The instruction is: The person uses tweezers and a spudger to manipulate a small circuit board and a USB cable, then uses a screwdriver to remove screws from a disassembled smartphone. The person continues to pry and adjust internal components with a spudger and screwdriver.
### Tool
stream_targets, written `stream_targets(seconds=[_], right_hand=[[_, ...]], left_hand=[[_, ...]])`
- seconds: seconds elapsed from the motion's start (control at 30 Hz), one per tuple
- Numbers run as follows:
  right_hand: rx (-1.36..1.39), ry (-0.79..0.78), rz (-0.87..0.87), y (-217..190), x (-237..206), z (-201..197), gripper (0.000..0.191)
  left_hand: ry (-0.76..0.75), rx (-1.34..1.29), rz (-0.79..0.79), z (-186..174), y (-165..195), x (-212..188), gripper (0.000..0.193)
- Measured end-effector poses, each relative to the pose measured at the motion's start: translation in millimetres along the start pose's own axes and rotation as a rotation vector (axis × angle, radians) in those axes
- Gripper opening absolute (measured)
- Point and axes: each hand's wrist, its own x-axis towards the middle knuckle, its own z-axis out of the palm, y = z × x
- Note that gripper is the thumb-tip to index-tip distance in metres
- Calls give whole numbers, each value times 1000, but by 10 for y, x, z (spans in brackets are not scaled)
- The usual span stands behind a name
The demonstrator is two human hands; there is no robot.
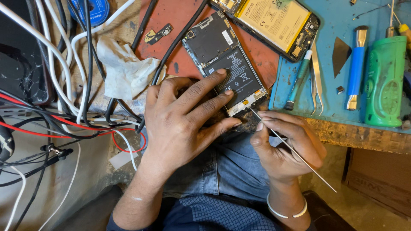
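Observation:
An opened phone [222, 55] with its back cover off lies on a red mat [180, 17], its black battery showing. My left hand [184, 115] presses down on the phone's lower part, fingers spread over the battery. My right hand [284, 143] pinches thin metal tweezers [295, 152], whose tip touches the phone's bottom edge near the charging-port end.
A second opened phone [274, 21] with a yellow battery lies behind. On a blue mat [334, 17] rest a small screwdriver [298, 79], tweezers [317, 72], a blue-handled tool [356, 68] and a green device [385, 81]. Tangled cables [64, 85] and a crumpled tissue [124, 68] fill the left.

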Motion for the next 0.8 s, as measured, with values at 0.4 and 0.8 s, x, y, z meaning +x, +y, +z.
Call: stream_targets(seconds=[0.4, 0.8], right_hand=[[9, -14, 7, -91, 95, 22, 24], [-35, -36, 0, -79, 66, 1, 20]], left_hand=[[-7, 7, -1, -8, 2, 4, 46], [-13, -3, -1, -12, 5, 9, 47]])
